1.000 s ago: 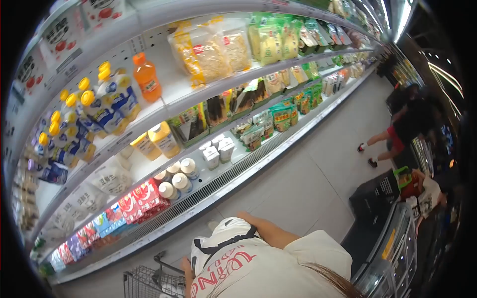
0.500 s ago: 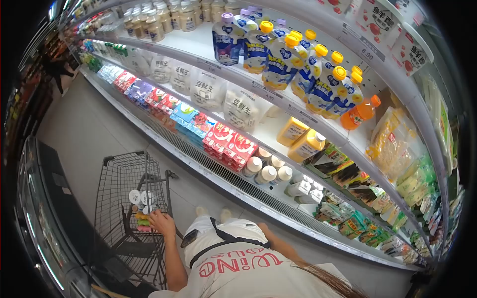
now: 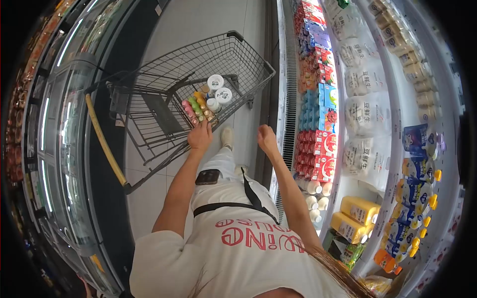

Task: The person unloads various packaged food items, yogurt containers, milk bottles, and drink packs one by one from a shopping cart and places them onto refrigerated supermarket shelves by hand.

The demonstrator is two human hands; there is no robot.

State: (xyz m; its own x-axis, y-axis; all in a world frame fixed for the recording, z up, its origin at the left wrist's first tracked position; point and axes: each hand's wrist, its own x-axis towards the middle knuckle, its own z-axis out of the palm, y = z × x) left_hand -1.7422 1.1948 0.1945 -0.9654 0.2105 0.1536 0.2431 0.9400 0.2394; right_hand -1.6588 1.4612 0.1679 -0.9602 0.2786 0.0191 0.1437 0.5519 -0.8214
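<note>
R hand [image 3: 267, 138] swung fwd, loosely fisted, shopping cart [image 3: 161, 113] now ahead-left of it. L hand [image 3: 199, 136] at cart's side, grip unclear.

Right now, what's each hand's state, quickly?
Left hand: at the side of the shopping cart; grip cannot be told.
Right hand: curled closed, nothing visible in it.

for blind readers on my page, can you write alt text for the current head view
Bare left hand at the side of a dark wire-mesh shopping cart carrying round white-lidded tubs and small pink, green and orange items. The loosely curled bare right hand is apart from the cart, near white shelves of red and blue cartons.
</note>
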